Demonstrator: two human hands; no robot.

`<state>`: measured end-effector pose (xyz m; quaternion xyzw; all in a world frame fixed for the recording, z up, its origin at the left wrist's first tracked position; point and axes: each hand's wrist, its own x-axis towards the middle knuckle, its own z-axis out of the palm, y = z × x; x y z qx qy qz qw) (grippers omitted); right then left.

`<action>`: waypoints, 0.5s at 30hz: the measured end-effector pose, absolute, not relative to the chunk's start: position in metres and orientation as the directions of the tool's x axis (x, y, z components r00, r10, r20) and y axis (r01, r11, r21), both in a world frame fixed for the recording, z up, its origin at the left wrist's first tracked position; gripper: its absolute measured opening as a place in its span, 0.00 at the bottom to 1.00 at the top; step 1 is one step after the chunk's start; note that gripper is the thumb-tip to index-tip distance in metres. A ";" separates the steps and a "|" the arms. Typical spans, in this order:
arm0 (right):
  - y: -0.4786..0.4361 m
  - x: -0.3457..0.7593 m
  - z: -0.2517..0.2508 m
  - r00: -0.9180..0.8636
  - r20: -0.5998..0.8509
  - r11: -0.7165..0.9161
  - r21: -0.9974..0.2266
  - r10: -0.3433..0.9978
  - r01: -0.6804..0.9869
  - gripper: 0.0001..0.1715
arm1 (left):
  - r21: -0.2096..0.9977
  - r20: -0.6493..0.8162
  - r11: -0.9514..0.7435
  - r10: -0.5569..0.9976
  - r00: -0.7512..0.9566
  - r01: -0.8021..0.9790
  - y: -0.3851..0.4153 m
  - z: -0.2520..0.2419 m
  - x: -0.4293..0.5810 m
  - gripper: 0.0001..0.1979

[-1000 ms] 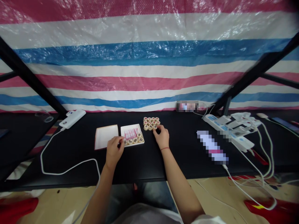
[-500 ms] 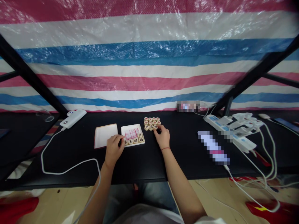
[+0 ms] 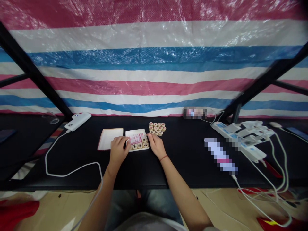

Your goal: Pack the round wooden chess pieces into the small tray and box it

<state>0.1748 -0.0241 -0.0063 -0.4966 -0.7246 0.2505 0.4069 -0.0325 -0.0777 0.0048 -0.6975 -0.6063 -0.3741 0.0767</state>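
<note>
A white box (image 3: 147, 149) with a pink-lined paper (image 3: 136, 138) and several round wooden pieces (image 3: 140, 146) along its front and right side lies on the black table. My left hand (image 3: 118, 149) rests at the box's left edge, fingers curled; whether it holds anything is hidden. At the box's right edge is my right hand (image 3: 156, 145), its thumb and fingers closed near the rim, the fingertips too small to read. Just behind it, several stacked pieces with red and dark characters (image 3: 156, 128) sit in rows. The white lid (image 3: 110, 138) lies left of the box.
A white power bank (image 3: 78, 122) with a cable lies at the back left. On the right are a blurred phone (image 3: 221, 155) and a power strip (image 3: 250, 150) with plugs and cables. Another blurred device (image 3: 194, 113) stands near the striped sheet (image 3: 144, 86).
My right hand has moved left from the rows of pieces to the box's right edge. My left hand stays at the box. The view has shifted slightly.
</note>
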 end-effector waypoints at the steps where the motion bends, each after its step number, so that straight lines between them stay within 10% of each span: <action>1: -0.024 0.173 -0.007 -0.209 0.322 0.384 -0.758 0.923 0.527 0.29 | 0.340 0.607 -0.264 0.795 0.004 0.903 -0.074 0.008 -0.026 0.09; 15: -0.022 0.176 -0.008 -0.266 0.286 0.386 -0.763 0.921 0.518 0.35 | 0.240 0.217 -0.120 0.974 0.067 0.963 -0.045 0.017 0.035 0.13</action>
